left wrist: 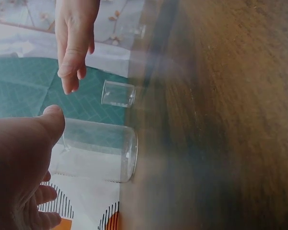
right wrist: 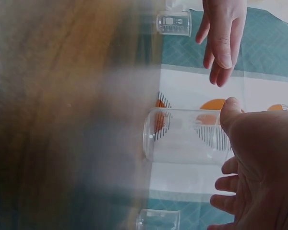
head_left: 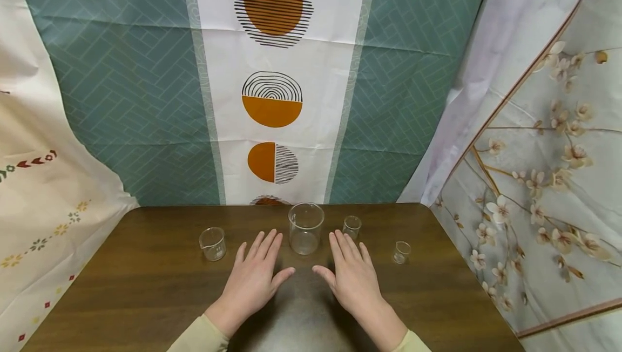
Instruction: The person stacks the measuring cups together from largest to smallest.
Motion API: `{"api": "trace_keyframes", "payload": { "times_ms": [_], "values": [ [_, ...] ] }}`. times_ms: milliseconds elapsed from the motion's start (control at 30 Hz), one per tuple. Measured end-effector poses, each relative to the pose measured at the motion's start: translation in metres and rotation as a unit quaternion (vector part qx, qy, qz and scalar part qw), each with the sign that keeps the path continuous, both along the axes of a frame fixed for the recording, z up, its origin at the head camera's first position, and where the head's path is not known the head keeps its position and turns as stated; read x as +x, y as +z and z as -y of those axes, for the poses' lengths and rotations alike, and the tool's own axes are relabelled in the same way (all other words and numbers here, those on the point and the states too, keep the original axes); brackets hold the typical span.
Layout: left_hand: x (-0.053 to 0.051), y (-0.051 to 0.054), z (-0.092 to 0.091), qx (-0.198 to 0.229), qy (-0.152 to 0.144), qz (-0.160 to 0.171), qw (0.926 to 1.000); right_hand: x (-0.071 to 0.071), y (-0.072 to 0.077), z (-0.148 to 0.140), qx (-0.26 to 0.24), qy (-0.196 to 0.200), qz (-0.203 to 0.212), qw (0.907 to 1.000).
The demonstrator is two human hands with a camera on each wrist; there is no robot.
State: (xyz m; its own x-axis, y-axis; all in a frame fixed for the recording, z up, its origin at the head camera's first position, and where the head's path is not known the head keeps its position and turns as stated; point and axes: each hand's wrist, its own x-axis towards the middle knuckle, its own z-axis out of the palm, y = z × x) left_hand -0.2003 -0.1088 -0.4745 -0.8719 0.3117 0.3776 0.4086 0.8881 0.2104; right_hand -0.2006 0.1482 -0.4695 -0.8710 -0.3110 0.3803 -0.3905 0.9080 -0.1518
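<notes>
Take twelve o'clock as the far edge of the desk (head_left: 146, 292), with the dial's centre between the two thumbs. The largest beaker (head_left: 306, 231) stands upright at twelve, just beyond the thumbs and nearest to both hands. The left hand (head_left: 255, 275) lies toward nine and the right hand (head_left: 356, 278) toward three, the forearms coming in from about seven and five. Both hands are released: fingers straight, thumbs reaching inward, nothing grasped. The wrist views show them raised above the wood, roughly level with the largest beaker's rim, probably to stay clear of the glass.

A spouted beaker (head_left: 213, 245) stands between nine and ten, past the left fingers. A small beaker (head_left: 352, 225) sits between one and two, partly behind the right fingertips in the head view though apart from them. The tiniest beaker (head_left: 401, 253) is near three, well out from the right hand.

All four rest mouth up on flat bases, so none needs steadying. The gaps between them seem meant to keep glass from knocking glass, with the tallest put centrally, perhaps so that either hand could reach it equally.
</notes>
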Motion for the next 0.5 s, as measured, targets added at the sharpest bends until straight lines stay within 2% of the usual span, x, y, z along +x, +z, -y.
{"api": "trace_keyframes", "payload": {
  "times_ms": [233, 500],
  "values": [
    [-0.009, 0.0, -0.002, 0.0, -0.004, 0.005, 1.0, -0.01, 0.004, 0.001, 0.006, -0.006, 0.0, 1.0],
    [-0.017, 0.002, -0.006, 0.002, -0.006, 0.002, 1.0, -0.015, 0.005, 0.0, 0.003, -0.007, 0.004, 1.0]
  ]
}}
